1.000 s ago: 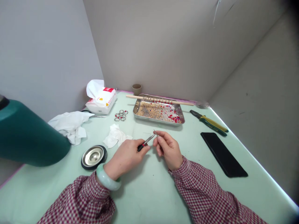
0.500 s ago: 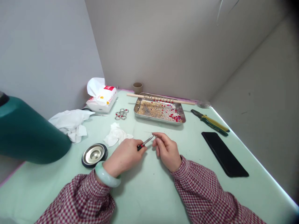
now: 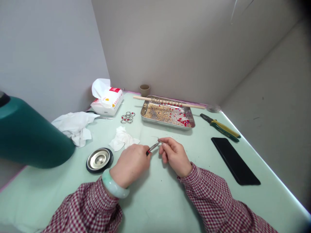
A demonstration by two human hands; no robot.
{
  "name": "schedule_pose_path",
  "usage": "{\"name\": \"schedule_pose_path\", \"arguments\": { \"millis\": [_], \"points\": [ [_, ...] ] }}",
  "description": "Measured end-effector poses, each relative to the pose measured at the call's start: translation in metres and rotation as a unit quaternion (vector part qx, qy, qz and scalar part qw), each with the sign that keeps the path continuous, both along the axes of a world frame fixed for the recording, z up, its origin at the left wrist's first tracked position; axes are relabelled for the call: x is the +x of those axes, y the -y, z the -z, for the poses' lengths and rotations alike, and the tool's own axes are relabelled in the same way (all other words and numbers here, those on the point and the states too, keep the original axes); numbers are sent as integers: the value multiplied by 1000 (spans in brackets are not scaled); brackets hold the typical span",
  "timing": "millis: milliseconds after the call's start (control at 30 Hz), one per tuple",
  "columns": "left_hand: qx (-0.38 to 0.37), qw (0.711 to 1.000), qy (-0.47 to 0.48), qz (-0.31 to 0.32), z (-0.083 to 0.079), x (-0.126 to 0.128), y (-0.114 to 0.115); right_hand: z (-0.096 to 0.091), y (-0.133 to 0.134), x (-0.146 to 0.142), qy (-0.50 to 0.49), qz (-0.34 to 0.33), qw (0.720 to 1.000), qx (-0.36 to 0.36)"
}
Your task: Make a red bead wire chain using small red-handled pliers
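My left hand (image 3: 132,163) is closed around small pliers (image 3: 152,148) with red and black handles, their metal tip pointing up and right. My right hand (image 3: 175,155) pinches a thin wire or small metal piece (image 3: 158,140) right at the pliers' tip. Both hands rest low over the pale green table (image 3: 155,194), near its middle. A pale green bangle (image 3: 114,187) sits on my left wrist. The pinched piece is too small to name.
A metal tray (image 3: 167,115) of small gold and red beads stands behind, a beaded wooden stick (image 3: 170,103) across it. Beaded rings (image 3: 128,117), tissue box (image 3: 107,100), crumpled tissues (image 3: 122,139), a round metal lid (image 3: 99,160), a dark green bottle (image 3: 31,136), green-yellow pliers (image 3: 220,127) and a black phone (image 3: 235,160) surround.
Both hands stay together on the table; the pliers' tip and the pinched piece have dipped slightly lower. The camera has shifted a little, moving everything slightly right and up.
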State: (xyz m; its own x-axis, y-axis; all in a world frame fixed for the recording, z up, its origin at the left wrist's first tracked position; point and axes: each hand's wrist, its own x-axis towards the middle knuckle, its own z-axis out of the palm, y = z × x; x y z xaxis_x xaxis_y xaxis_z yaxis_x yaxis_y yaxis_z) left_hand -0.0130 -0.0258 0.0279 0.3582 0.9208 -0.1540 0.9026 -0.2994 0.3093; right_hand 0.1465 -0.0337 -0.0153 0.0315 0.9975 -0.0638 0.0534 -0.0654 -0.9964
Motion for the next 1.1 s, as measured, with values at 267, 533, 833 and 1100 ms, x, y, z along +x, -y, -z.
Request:
{"name": "schedule_pose_path", "arguments": {
  "millis": [267, 533, 833, 1100],
  "points": [
    [33, 999, 2, 2, 2, 1, 1, -2, -6, 2, -124, 2, 992, -28],
    [-8, 997, 76, 2, -2, 2, -2, 2, -3, 5, -130, -7, 991, 6],
    [-23, 996, 84, 3, -4, 2, -1, 2, -1, 4, -130, 1, 991, 20],
    [-23, 994, 107, 17, -2, 0, -3, 0, 1, 3, -112, -14, 993, 31]
  ]
}}
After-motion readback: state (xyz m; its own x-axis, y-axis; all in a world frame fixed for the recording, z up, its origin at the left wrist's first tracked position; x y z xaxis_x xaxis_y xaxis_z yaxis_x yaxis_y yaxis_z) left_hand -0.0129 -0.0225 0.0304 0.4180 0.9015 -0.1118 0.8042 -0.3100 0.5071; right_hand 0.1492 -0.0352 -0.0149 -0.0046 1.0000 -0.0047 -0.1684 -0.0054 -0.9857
